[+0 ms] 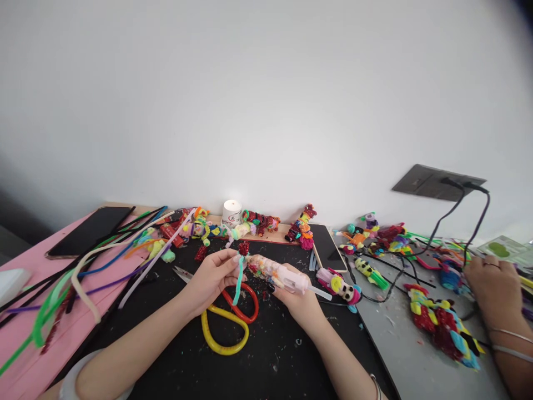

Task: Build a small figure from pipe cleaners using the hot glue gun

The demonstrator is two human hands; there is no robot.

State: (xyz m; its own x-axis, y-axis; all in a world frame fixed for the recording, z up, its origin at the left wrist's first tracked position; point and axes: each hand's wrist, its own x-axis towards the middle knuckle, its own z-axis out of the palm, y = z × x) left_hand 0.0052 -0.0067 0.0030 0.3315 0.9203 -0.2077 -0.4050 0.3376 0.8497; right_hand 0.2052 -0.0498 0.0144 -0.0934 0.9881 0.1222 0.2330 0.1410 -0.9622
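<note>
My left hand (212,276) pinches a small pipe-cleaner piece with a dark red fuzzy top (244,248) and a teal stem (239,283) hanging down. My right hand (297,300) is wrapped round a pale pink glue gun (283,275) speckled with colours, its clear glue stick (320,293) pointing right. The gun's front end meets the red top between both hands. Below them, scissors with one red and one yellow handle loop (227,322) lie on the black mat (250,366).
Loose pipe cleaners (83,266) spread over the pink table at left beside a dark phone (89,230). A lit white candle (232,212) and several finished figures (300,228) line the wall. Another person's hand (493,286) rests at right among figures (441,325) and black cables (474,222).
</note>
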